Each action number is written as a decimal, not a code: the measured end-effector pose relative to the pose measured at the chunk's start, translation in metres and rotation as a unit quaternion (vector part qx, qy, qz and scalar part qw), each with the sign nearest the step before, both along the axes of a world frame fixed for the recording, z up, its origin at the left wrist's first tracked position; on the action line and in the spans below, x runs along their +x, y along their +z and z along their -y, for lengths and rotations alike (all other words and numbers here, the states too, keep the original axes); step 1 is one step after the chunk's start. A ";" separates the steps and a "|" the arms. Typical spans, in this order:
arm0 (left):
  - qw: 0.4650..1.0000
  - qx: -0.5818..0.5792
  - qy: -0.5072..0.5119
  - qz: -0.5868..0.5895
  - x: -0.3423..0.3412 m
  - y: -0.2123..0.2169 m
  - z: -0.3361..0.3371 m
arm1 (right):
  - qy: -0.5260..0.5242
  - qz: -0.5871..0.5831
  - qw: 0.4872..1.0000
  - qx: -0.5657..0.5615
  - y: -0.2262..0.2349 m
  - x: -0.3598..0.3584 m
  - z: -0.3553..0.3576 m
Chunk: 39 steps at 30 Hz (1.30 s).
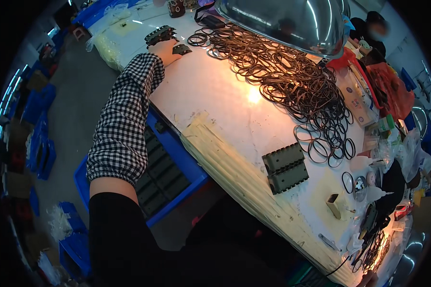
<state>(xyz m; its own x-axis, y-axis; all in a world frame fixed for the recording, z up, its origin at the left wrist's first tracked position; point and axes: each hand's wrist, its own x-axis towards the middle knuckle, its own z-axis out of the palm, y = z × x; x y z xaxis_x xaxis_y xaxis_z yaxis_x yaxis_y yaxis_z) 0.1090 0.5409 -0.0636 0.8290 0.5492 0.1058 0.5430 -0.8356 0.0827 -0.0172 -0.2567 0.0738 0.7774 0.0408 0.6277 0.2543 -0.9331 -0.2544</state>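
My left hand, in a black-and-white checked sleeve cover, reaches to the far left of the white table. Its fingers are bent over dark green, notched plastic housings, and their tips are partly hidden. A smaller piece of the same kind lies right beside the thumb. Two more dark green housing halves lie side by side near the table's front, with toothed edges. My right hand does not show.
A large heap of black rubber rings spreads below a shiny lamp hood. Rolled yellowish padding lines the front edge. A blue crate of dark parts stands below. Another hand appears at the bottom right.
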 end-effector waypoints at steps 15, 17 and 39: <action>0.981 -0.140 -0.011 0.135 -0.090 0.003 -0.065 | 0.065 -0.034 0.997 0.006 0.003 0.022 -0.028; 0.979 -0.161 -0.035 0.123 -0.094 0.005 -0.070 | 0.061 -0.023 0.998 -0.010 0.005 0.020 -0.027; 0.986 -0.078 0.039 0.141 -0.007 0.052 -0.105 | 0.001 -0.022 0.997 -0.079 0.007 0.002 -0.031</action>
